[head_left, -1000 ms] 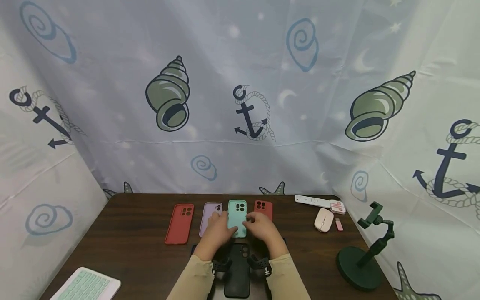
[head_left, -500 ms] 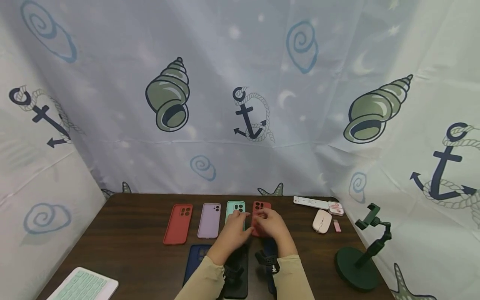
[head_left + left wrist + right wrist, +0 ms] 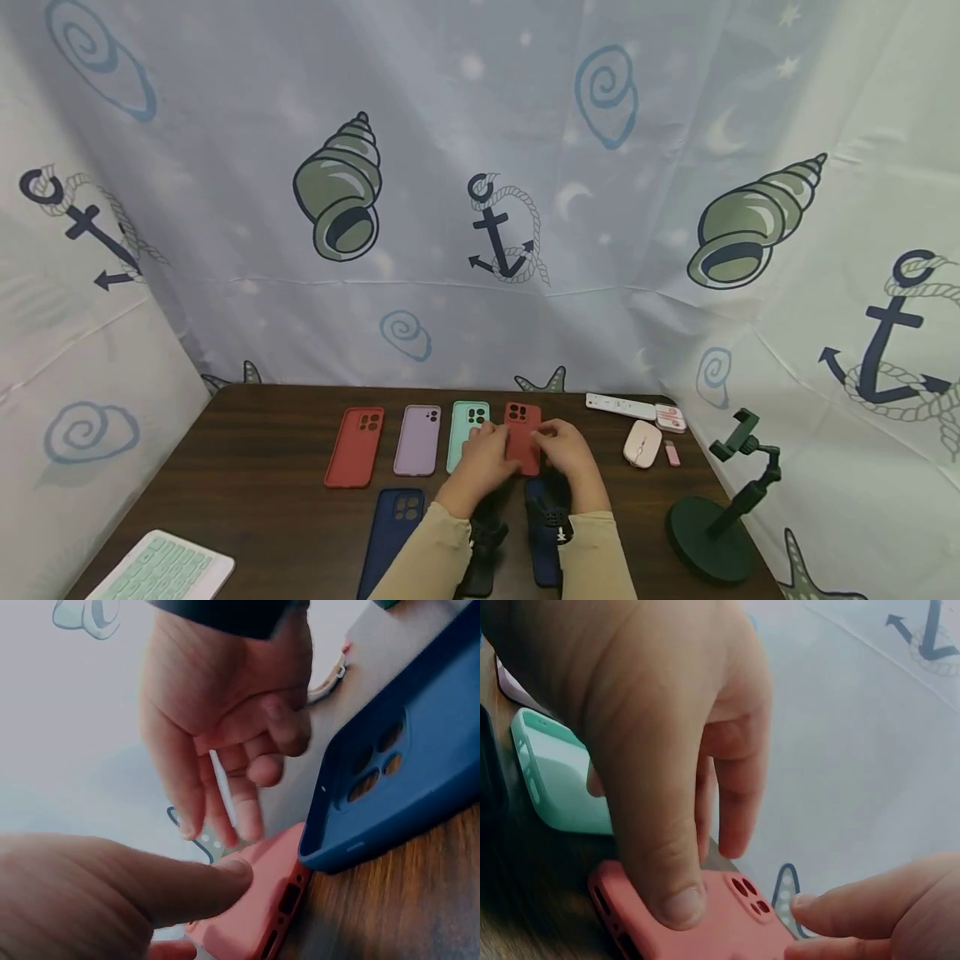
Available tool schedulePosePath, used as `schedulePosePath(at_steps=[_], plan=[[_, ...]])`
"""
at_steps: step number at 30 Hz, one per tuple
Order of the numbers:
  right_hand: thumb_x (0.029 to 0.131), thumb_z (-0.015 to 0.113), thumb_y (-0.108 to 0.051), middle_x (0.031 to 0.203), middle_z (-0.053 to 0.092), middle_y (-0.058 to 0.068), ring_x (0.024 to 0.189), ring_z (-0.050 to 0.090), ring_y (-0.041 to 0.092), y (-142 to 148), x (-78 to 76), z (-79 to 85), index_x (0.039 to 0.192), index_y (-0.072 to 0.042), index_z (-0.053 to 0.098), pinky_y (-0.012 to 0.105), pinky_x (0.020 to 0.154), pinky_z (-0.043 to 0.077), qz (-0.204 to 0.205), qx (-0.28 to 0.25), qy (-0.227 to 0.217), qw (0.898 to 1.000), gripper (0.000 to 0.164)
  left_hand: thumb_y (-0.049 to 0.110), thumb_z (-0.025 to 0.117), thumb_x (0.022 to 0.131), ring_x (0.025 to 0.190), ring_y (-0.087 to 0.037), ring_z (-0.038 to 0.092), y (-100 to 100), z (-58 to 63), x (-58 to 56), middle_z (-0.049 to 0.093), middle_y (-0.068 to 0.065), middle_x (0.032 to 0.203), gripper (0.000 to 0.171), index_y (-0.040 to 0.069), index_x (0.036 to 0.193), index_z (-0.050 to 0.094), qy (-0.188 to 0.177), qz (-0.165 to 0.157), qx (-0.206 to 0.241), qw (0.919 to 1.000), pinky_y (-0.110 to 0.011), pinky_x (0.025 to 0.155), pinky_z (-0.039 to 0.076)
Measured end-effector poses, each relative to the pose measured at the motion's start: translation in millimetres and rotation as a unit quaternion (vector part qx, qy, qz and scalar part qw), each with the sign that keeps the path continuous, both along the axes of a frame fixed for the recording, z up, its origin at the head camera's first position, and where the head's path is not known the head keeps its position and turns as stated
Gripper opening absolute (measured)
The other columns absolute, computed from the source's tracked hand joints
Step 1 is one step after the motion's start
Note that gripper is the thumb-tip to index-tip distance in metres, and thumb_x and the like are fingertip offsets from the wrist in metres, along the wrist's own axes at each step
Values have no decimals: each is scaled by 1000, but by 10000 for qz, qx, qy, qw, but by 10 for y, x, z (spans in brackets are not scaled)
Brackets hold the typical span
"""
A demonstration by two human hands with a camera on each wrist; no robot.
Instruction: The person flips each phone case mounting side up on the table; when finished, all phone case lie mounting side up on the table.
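A red phone case lies at the right end of a back row of cases, between my two hands. My left hand is at its left side, the thumb over its lower part in both wrist views; whether the thumb touches is unclear. My right hand is by its right edge, fingers loosely bent, with no plain grip. To the left lie a mint case, partly behind my left hand, a lilac case and another red case. Nearer lie two navy cases and a dark case, partly covered by my arms.
At the right are a white remote, a small white-and-pink item, a white mouse, a pink stick-shaped item and a green phone stand. A white keyboard with mint keys lies front left. A patterned curtain hangs behind.
Both hands have moved right, from the mint case to the right-hand red case, which now sits slightly lower and straighter. The lilac and navy cases show more fully.
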State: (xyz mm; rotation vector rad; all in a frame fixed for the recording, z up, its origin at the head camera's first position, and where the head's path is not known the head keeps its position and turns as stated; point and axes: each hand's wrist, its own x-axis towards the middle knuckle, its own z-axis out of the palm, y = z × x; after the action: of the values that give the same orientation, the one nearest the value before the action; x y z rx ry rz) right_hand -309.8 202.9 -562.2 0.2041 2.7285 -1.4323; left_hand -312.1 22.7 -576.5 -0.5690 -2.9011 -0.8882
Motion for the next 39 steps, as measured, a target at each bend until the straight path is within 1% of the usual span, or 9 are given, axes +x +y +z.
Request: schedulePosePath(at_steps=[4,11,14,18,21,24,30,35,39], plan=[[99,62,-29,94,69,12,64,61,19,38,11,9,127,2,63,32,57,45,-74,222,-221,9995,42,34,81,83,105,-33,49,19,-21,10,60,-15,121,62,7,136,60,-87,5,-33,10000,-51,78,40],[99,62,-30,85,67,12,61,58,18,61,0,-23,127,2,63,32,55,44,-95,191,-294,9993,43,35,83,83,108,-33,47,16,-18,31,58,-14,123,65,13,138,59,-227,22,46,9997,-51,79,37],[99,62,-31,85,68,12,62,59,18,54,7,-38,128,2,63,31,56,44,-76,231,-352,9991,44,37,83,83,108,-32,46,15,-53,37,57,-14,124,61,13,135,61,-265,-10,-38,9996,-50,79,36],[99,62,-31,87,69,14,62,59,18,35,14,-33,128,3,64,31,56,45,35,117,-412,9991,44,39,82,84,107,-29,44,7,-121,58,56,-10,126,54,15,129,64,-197,67,-267,9994,-47,77,34],[99,63,-31,86,69,16,62,60,20,37,5,-22,126,2,65,31,55,44,109,33,-361,9993,43,38,82,85,109,-28,44,4,-152,80,56,-8,127,55,15,132,64,-3,111,-333,9994,-47,77,35],[99,63,-32,88,69,15,65,61,21,57,-1,-24,126,1,65,32,57,44,87,56,-317,9994,43,35,81,85,114,-30,46,4,-167,104,57,-9,131,59,14,137,62,124,51,-266,9996,-48,79,36],[100,62,-33,97,71,12,69,63,20,88,21,-71,129,-1,64,33,60,46,196,124,-441,9988,44,36,80,87,119,-30,45,-24,-193,131,56,-8,138,65,14,144,57,-158,-7,-230,9996,-48,82,36],[100,61,-33,97,70,14,66,59,19,73,21,-16,131,-1,62,32,57,44,138,-15,-247,9996,44,40,78,88,117,-30,47,-41,-197,77,57,-8,135,62,14,141,59,-97,-10,-287,9995,-48,81,37],[100,62,-30,94,67,12,64,56,18,58,14,28,131,-2,61,31,56,42,83,-98,-127,9998,41,41,77,89,115,-31,47,-41,-161,65,57,-9,135,62,13,142,58,-107,-22,-271,9996,-48,79,36]])
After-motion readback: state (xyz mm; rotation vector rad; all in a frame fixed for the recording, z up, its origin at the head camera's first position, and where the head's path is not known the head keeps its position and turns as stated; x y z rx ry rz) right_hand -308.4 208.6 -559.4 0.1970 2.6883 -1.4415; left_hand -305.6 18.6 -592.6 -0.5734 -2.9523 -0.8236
